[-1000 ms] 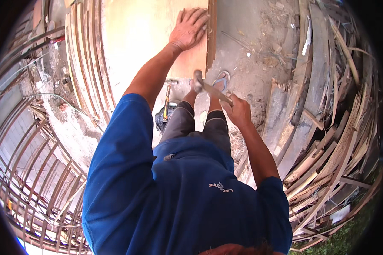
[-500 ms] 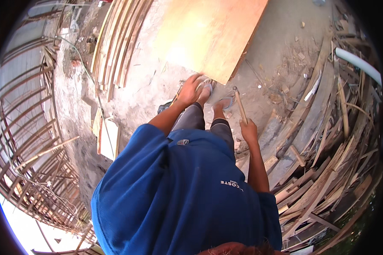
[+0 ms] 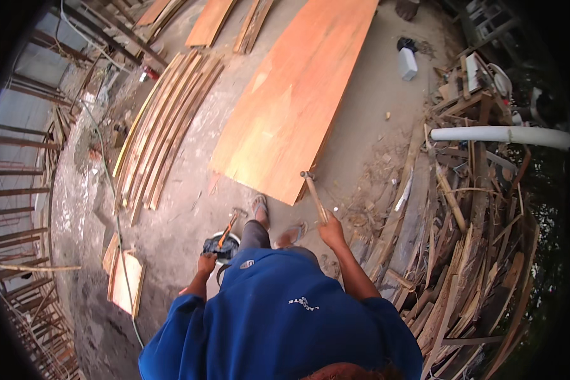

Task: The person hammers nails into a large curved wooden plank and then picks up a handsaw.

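My right hand [image 3: 332, 231] is closed on the wooden handle of a hammer [image 3: 315, 195]. Its metal head points away from me, just off the near corner of a large orange plywood sheet [image 3: 291, 107] that lies flat on the concrete. My left hand [image 3: 206, 263] hangs low on my left and grips the rim of a small dark bucket [image 3: 225, 248]. An orange-handled tool [image 3: 228, 231] sticks out of the bucket. My sandalled feet [image 3: 261, 209] stand just short of the sheet's near edge.
Long thin wooden strips [image 3: 164, 126] lie in a bundle left of the sheet. A heap of scrap timber [image 3: 462, 240] with a white pipe [image 3: 500, 134] fills the right side. A small board [image 3: 128, 282] and a hose [image 3: 117, 215] lie to the left. More boards [image 3: 212, 22] lie at the back.
I have risen from a crouch, so the floor looks farther away. My left hand left the plywood and now holds the bucket. The hammer stays in my right hand.
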A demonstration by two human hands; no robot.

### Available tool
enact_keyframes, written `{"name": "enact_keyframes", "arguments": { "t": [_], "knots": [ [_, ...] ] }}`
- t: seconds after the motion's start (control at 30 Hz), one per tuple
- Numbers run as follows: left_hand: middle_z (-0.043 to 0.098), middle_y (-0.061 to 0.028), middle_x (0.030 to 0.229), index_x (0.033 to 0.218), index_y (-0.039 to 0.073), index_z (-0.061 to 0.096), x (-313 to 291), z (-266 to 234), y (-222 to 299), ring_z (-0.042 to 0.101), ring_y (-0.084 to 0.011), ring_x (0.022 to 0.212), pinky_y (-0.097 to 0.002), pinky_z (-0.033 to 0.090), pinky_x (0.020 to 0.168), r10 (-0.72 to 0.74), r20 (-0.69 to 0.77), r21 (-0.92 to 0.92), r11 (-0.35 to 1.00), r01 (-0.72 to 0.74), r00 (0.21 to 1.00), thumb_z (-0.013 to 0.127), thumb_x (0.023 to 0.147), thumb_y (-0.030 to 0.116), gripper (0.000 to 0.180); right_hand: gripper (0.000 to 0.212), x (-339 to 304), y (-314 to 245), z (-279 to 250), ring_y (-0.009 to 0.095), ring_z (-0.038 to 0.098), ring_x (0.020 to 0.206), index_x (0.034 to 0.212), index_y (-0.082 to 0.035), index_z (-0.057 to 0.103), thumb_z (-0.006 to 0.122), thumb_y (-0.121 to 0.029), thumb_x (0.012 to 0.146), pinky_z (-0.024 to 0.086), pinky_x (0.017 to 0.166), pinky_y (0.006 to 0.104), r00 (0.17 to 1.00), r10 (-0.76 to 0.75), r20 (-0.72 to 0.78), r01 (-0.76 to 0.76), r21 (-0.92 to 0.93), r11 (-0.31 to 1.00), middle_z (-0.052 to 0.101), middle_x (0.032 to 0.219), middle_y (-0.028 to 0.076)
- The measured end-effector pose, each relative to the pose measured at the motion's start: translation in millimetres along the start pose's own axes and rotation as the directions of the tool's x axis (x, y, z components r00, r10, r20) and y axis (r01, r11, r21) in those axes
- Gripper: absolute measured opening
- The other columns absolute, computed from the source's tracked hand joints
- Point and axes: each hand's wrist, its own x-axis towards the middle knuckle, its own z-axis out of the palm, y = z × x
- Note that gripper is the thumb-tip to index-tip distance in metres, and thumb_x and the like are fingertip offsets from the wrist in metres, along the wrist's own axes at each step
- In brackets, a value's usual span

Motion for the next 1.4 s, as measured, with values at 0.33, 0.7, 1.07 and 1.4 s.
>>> {"name": "enact_keyframes", "arguments": {
  "t": [0.33,0.7,1.07,1.4],
  "knots": [
    [0.069,-0.0082,0.086,0.104,0.001,0.070,132.6,-23.2,80.5,0.062,-0.0159,0.069,-0.0304,0.047,0.062,0.036,-0.111,-0.491,0.867,-0.087,0.993,0.064,0.093,0.035,0.037,0.059,71.1,-91.2,-13.0,0.041,0.059,0.120,0.145,-0.006,0.046,0.056,-0.008,0.087,0.047,0.099,0.0425,0.990,-0.085,0.108,0.095,-0.094,0.991,0.062,0.127,0.027],
    [0.055,-0.0147,0.138,0.153,0.010,0.035,260.7,-69.0,195.1,0.054,-0.0335,0.116,-0.0490,0.042,0.088,-0.295,0.414,-0.799,0.334,0.499,0.861,0.035,0.096,0.070,0.083,0.052,112.2,-172.7,-19.7,0.049,0.061,0.109,0.134,-0.001,0.054,0.058,-0.011,0.084,0.048,0.095,0.0520,0.965,0.171,0.201,-0.079,-0.398,0.914,0.065,0.110,0.032],
    [0.061,-0.0104,0.133,0.141,0.015,0.050,273.1,-113.3,237.4,0.057,-0.0299,0.120,-0.0481,0.041,0.100,0.202,0.727,-0.648,-0.113,0.753,0.656,0.024,0.091,0.080,0.086,0.024,114.7,-126.9,55.2,0.020,0.058,0.060,0.087,-0.009,0.059,0.071,-0.030,0.091,0.052,0.057,0.0358,0.372,0.692,0.619,-0.926,0.306,0.224,0.056,0.068,0.004],
    [0.069,-0.0053,0.126,0.130,0.019,0.062,299.2,-125.3,233.7,0.064,-0.0282,0.116,-0.0539,0.042,0.101,0.283,0.740,-0.589,-0.167,0.790,0.611,0.034,0.094,0.056,0.058,0.050,165.4,-173.7,224.3,0.034,0.066,0.088,0.122,0.000,0.049,0.066,-0.040,0.096,0.058,0.081,0.0506,0.482,0.573,0.662,-0.742,0.657,-0.136,0.062,0.103,0.016]
  ]
}}
